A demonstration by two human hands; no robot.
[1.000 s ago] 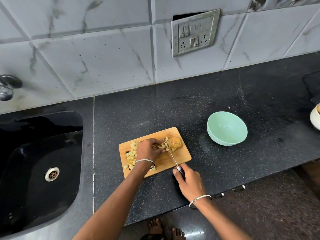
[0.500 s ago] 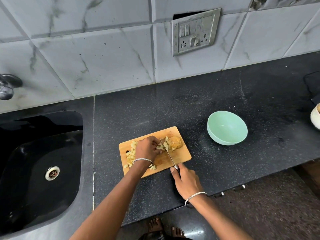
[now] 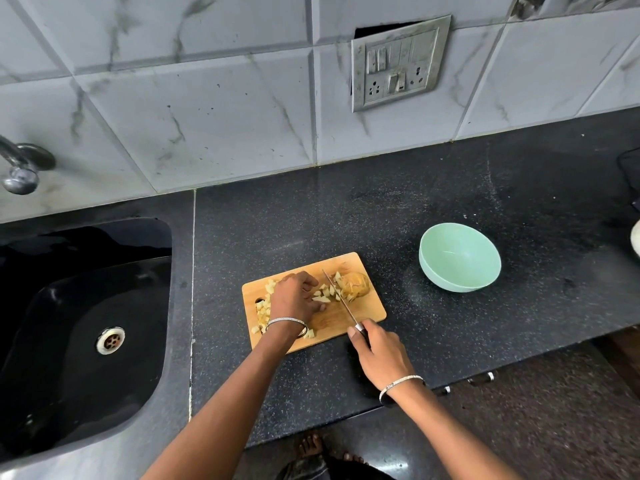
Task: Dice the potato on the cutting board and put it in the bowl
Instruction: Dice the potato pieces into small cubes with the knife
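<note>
A wooden cutting board (image 3: 332,325) lies on the dark counter. An uncut potato chunk (image 3: 358,284) sits at its right end. Pale diced potato (image 3: 323,295) lies just left of the knife blade (image 3: 341,299), and more dice (image 3: 262,308) are heaped at the board's left end. My left hand (image 3: 294,301) rests on the board between the two heaps, fingers loosely bent beside the fresh dice. My right hand (image 3: 379,351) grips the knife handle at the board's near edge, the blade pointing away across the potato. The mint-green bowl (image 3: 450,284) stands empty to the right of the board.
A black sink (image 3: 86,323) with a metal tap (image 3: 20,168) fills the left side. A switch and socket plate (image 3: 398,64) hangs on the tiled wall. A white object (image 3: 635,239) shows at the right edge. The counter's front edge runs just below my wrists.
My left hand has drawn back to the left off the potato chunk, leaving fresh dice beside the blade. My right hand with the knife has slid forward to the board's edge.
</note>
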